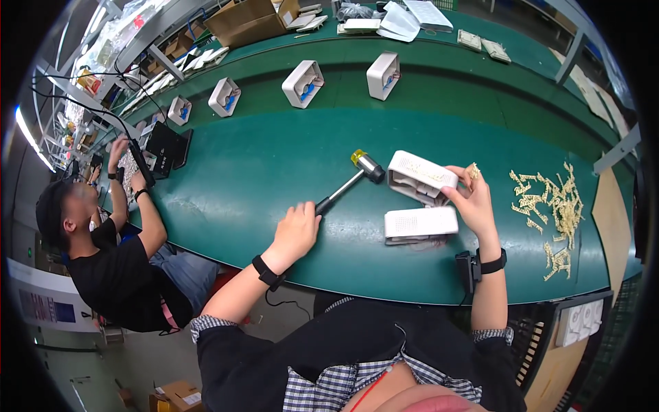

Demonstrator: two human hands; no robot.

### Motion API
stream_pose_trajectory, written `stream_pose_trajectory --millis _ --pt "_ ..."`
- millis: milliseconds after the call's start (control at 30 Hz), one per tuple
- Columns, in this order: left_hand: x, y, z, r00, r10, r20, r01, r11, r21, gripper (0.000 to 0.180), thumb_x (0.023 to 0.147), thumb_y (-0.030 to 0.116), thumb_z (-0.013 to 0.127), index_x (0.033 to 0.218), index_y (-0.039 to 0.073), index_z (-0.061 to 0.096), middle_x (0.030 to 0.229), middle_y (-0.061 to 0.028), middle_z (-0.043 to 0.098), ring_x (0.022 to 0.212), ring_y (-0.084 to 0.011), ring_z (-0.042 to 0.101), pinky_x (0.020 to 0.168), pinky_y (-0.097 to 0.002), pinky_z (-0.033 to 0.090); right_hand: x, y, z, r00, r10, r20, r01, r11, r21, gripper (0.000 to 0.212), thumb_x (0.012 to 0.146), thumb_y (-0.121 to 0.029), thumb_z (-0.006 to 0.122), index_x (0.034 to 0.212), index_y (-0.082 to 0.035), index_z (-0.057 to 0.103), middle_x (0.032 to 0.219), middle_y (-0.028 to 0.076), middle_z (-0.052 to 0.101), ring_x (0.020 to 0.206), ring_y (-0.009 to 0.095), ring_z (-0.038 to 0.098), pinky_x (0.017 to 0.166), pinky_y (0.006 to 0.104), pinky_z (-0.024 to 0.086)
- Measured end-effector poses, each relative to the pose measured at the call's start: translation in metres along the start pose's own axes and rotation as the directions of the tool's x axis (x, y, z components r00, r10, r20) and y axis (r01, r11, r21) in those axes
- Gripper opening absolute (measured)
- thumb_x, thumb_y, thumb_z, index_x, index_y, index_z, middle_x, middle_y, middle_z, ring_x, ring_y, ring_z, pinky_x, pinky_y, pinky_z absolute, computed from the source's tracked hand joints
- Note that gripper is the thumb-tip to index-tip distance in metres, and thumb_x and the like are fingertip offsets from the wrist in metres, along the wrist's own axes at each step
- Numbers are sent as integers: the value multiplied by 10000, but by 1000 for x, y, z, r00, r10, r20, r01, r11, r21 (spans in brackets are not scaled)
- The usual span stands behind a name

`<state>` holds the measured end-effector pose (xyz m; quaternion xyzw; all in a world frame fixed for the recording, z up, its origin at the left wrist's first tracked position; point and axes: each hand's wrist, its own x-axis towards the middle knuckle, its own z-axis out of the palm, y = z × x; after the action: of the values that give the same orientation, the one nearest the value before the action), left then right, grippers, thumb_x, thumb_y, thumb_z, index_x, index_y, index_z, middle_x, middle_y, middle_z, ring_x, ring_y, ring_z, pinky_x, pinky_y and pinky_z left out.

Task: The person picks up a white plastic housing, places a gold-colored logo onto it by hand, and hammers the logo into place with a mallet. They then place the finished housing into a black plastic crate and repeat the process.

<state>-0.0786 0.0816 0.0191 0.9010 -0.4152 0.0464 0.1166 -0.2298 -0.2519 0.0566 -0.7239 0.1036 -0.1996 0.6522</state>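
Observation:
My left hand [298,229] is closed round the black grip of a two-faced mallet [338,193], whose head has a yellow end and a black end. The mallet lies slanted across the green table, its head close to a white plastic housing [417,169]. At that housing's right end is my right hand [472,199], with the thumb on its side wall. A small cream-coloured plastic piece [475,172] shows at its raised fingers. Similar cream pieces lie along the housing's upper face. Nearer me sits a second white housing [421,222], with thin wires by its lower edge.
Many loose cream pieces [564,209] are heaped at the right. Several white housings with blue parts, including one at the far middle [303,84], stand along the back. At the left a co-worker [117,247] reaches toward a black box [163,150]. A cardboard box [250,22] sits on the far shelf.

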Motion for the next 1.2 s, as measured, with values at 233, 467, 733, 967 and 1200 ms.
stream_pose_trajectory --millis 233,467,733,967,1200 --pt "28 23 -62 884 -170 435 460 482 -746 201 980 213 442 987 14 464 591 -42 432 513 -179 456 510 -323 404 5 19 2 985 -104 -139 100 994 -36 357 809 50 652 832 -67 316 1204 214 540 1142 245 536 945 345 494" --pt "32 71 -97 979 42 197 146 524 -839 202 997 223 431 976 26 474 618 43 399 517 -58 391 477 -235 346 2 16 -3 994 -68 -84 71 997 41 398 798 62 643 830 -91 276 1209 191 541 1130 198 525 931 303 458" --pt "14 82 -107 985 64 161 110 485 -868 242 988 241 461 963 1 484 677 -78 487 563 -147 463 495 -324 383 -13 39 -27 998 -69 0 68 987 -146 419 838 -49 630 1236 44 538 1106 48 524 990 144 501 953 272 364" --pt "11 97 -142 887 202 416 227 593 -772 289 987 255 451 887 -16 440 655 -156 492 559 -290 463 543 -392 402 -2 70 -52 984 -167 64 176 968 -177 377 829 -18 625 1194 41 552 1010 8 466 831 109 386 847 214 333" --pt "19 102 -98 940 123 319 186 596 -781 306 983 258 448 870 -26 476 613 -141 496 540 -228 490 544 -364 420 4 62 -42 993 -61 99 65 997 -35 460 802 -11 636 1232 41 481 1176 77 549 1040 146 523 958 255 370"
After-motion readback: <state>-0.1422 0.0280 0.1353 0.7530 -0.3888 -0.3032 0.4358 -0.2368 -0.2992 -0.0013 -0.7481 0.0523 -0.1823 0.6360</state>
